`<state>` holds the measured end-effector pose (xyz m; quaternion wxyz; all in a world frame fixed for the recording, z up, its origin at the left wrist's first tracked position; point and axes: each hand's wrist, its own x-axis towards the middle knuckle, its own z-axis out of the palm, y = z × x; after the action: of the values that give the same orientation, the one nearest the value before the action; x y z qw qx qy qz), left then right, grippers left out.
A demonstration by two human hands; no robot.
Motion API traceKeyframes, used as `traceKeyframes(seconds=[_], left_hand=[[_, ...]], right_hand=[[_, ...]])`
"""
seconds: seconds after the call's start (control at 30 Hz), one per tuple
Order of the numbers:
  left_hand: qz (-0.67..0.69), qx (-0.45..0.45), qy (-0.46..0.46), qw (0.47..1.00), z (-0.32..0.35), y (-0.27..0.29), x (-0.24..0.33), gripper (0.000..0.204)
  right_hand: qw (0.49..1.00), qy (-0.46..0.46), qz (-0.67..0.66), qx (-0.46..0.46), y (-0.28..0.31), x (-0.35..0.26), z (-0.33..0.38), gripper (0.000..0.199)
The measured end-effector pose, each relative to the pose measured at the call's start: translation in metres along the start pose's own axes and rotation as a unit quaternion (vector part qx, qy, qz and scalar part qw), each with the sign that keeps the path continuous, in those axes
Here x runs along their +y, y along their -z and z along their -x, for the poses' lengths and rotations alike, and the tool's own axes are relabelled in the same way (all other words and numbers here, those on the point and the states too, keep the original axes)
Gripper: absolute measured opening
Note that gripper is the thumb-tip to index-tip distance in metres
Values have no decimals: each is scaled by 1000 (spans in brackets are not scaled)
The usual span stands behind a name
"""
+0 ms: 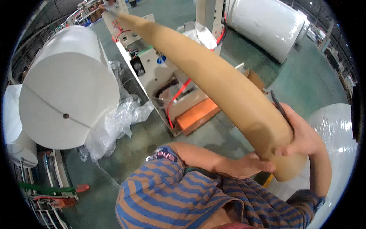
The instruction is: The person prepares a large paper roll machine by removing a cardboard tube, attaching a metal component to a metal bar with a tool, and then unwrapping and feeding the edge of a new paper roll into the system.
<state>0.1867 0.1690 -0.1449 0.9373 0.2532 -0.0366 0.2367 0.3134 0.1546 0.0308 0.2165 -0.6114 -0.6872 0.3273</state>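
Long tan tube [213, 80] runs diagonally across the view: near end lower right by the person's body, far end upper left, blurred there. It passes above a pale machine frame [152, 72]; can't tell if it touches anywhere along the middle.

Both hands are on the near end. Left hand [246, 165] grips the lower left side, thumb pointing toward the tip. Right hand [303, 131] is wrapped round the right side, thumb laid over the top, facing the left one. Thin dark strip [281, 108] sits between the right hand and the tube; can't tell what it is or whether it's held. Fingers under the tube are hidden.

Under the tube, in the frame: red cable [180, 90], round blue sticker [161, 59], and an orange box [198, 115] at the near edge. Cardboard box [254, 79] just beyond the tube on the right.

Left: big white roll [68, 99], end face toward us with a small hole in the middle. Crumpled clear plastic [110, 129] against its lower right, hanging toward the green floor [145, 147]. Upper right: film-wrapped white roll [267, 26] lying on its side. Another wrapped roll [333, 126] behind the right forearm. Person wears a blue-and-brown striped shirt [160, 187].
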Motion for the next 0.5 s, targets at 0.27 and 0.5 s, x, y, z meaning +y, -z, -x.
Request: traceKeyframes(seconds=[0.27, 0.5], left_hand=[[128, -34, 5, 991, -3, 6, 64, 69], [-51, 230, -234, 943, 13, 146, 171, 64]], right_hand=[[1000, -10, -13, 23, -18, 30, 79, 90], [984, -175, -32, -4, -131, 57, 50, 103]])
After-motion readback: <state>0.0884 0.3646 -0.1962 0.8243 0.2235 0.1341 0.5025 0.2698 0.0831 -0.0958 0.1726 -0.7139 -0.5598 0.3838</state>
